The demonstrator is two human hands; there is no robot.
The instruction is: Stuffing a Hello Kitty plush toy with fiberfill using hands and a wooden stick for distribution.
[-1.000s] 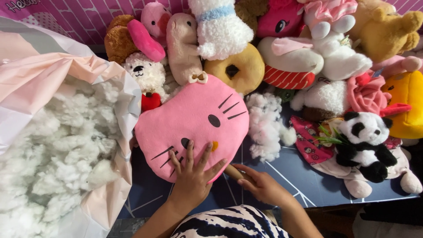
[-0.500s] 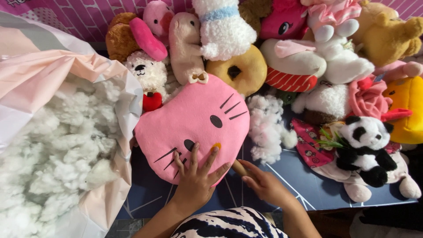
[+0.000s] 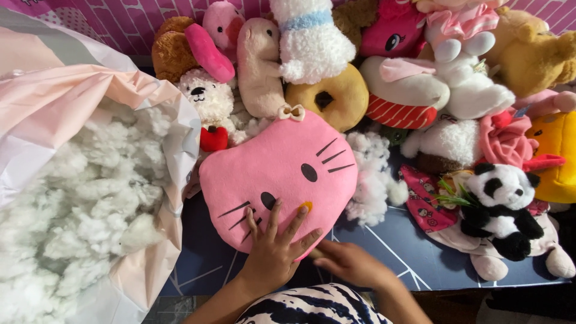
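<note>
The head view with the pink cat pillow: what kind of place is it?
Probably a small workplace for stuffing plush toys: an open bag of white filling, the pink cat pillow under the left hand, and other plush toys crowded around.

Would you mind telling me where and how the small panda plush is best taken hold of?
Grip the panda plush around its round white head, coming from above. It lies face up on top of the flat pink toys, its head raised and free all round, while its black legs sit close against the plush beneath.

A dark blue table [image 3: 384, 252] with thin white lines — plush toys [image 3: 420, 102], a pink cat-face cushion [image 3: 279, 174] on it.
</note>
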